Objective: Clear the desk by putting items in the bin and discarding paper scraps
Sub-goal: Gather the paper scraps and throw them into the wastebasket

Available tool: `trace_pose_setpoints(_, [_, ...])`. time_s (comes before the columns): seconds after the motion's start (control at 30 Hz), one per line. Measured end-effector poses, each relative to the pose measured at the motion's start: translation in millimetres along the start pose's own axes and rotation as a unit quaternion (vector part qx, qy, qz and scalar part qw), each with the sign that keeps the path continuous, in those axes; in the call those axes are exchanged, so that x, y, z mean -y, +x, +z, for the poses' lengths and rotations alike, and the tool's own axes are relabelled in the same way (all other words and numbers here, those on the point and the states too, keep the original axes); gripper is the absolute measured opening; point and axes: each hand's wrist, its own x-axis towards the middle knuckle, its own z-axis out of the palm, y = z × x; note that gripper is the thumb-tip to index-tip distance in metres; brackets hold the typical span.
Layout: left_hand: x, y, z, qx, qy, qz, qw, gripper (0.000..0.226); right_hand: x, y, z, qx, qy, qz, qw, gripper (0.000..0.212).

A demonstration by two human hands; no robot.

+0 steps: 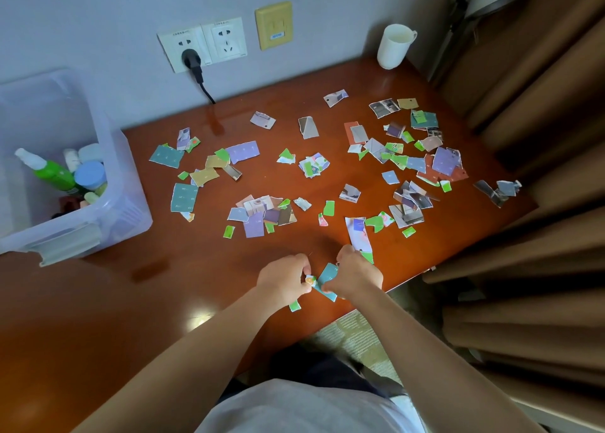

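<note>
Many torn paper scraps (258, 211) in green, teal, purple and photo prints lie scattered over the reddish wooden desk (203, 262). Near the desk's front edge my left hand (286, 280) pinches small scraps, one with an orange spot, and a green bit hangs below it. My right hand (355, 274) grips a teal scrap (327, 279) between the two hands and a long purple-and-white strip (360, 233) that sticks up behind it. A clear plastic bin (108, 203) stands on the desk at the left, holding a green spray bottle (49, 169) and several jars.
A white cup (394, 46) stands at the desk's back right corner. Wall sockets with a black plug (193, 63) sit behind the desk. Brown curtains (540, 171) hang along the right edge. Carpet shows below the front edge.
</note>
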Motion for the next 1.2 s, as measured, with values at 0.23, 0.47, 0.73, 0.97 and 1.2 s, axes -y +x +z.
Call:
trace_pose_setpoints(0.23, [-2, -3, 1, -0.005, 0.012, 0.0, 1.0, 0.022, -1, -2, -1, -0.005, 0.005, -0.003, 1.0, 0.058])
trace_pose_setpoints(0.47, [-1, -3, 5, -0.006, 0.017, -0.003, 1.0, 0.02, 0, -5, -1, -0.024, 0.012, -0.024, 0.999, 0.049])
trace_pose_setpoints(0.73, [-1, 5, 1, 0.032, -0.141, -0.074, 0.987, 0.016, -1, 5, -10, 0.08, 0.194, -0.003, 0.978, 0.024])
trace_pose_setpoints(0.97, [0, 4, -29, 0.005, -0.547, -0.185, 0.816, 0.017, 23, 0, -44, 0.179, 0.56, 0.09, 0.804, 0.012])
trace_pose_setpoints(1.2, [16, -11, -58, -0.073, -0.632, -0.258, 0.727, 0.023, 59, -10, -54, 0.262, 0.681, 0.088, 0.678, 0.013])
